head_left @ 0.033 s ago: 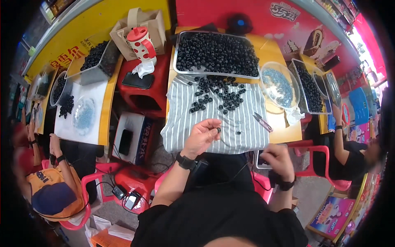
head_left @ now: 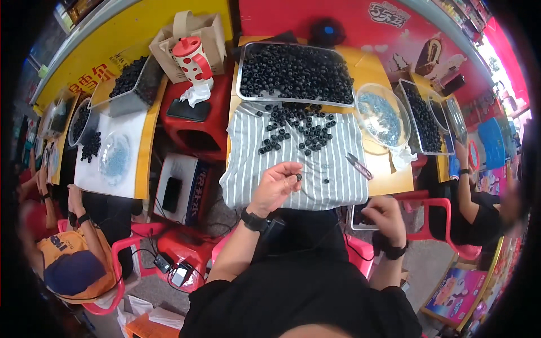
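Note:
My left hand (head_left: 277,186) is over the front of a grey-and-white striped cloth (head_left: 242,163), thumb and forefinger pinched on a small black ring-shaped part (head_left: 298,177). To the right, just past the cloth's front corner, my right hand (head_left: 385,217) is raised with curled fingers. Whatever may be in them is too small or hidden. A tray (head_left: 360,227) of dark parts shows partly beneath that hand. Loose black ring-shaped parts (head_left: 315,135) lie heaped on the cloth, and one single part (head_left: 326,181) sits apart near the left hand. Thread snips (head_left: 359,167) rest on the cloth's right side.
A large clear bin (head_left: 241,93) full of black parts stands behind the cloth. At its right is a round tub (head_left: 406,135) of small clear-bluish pieces, with crumpled tissue (head_left: 402,158) beside it. A red stool (head_left: 191,138) bears a phone and cup. Other people sit left and right.
My right hand has shifted slightly to the right. The left hand and its black part stay in place.

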The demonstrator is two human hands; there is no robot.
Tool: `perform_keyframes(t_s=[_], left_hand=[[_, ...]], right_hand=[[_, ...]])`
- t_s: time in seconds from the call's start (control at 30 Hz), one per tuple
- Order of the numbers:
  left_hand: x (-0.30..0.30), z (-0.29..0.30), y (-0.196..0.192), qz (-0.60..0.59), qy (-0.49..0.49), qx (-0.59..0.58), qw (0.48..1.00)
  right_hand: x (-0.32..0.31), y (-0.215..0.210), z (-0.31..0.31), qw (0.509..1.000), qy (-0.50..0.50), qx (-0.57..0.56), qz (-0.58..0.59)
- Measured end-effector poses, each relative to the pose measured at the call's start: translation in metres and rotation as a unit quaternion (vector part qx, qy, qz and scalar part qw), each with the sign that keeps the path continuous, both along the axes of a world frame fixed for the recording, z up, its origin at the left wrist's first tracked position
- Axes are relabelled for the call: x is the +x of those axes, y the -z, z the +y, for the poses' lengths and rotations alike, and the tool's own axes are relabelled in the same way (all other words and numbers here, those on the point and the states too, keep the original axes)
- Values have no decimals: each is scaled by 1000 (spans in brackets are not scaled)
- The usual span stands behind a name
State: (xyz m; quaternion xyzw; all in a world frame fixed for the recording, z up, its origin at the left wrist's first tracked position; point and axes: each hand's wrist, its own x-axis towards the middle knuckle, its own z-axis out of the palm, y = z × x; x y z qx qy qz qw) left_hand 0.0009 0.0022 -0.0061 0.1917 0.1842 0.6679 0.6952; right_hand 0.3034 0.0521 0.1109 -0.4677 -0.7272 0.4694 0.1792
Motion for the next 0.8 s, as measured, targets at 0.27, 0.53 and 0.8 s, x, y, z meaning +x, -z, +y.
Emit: perform_keyframes(t_s=[0.27,0.53,0.8], left_hand=[[1,0,1,-5,-19,3,1000],[-3,2,1,-2,-16,11,1000],[-3,4,0,-14,-9,15,1000]], right_hand=[[34,52,1,991,78,108,-10],[-63,48,25,962,-39,267,39],[-88,80,30,944,1,330,-2]])
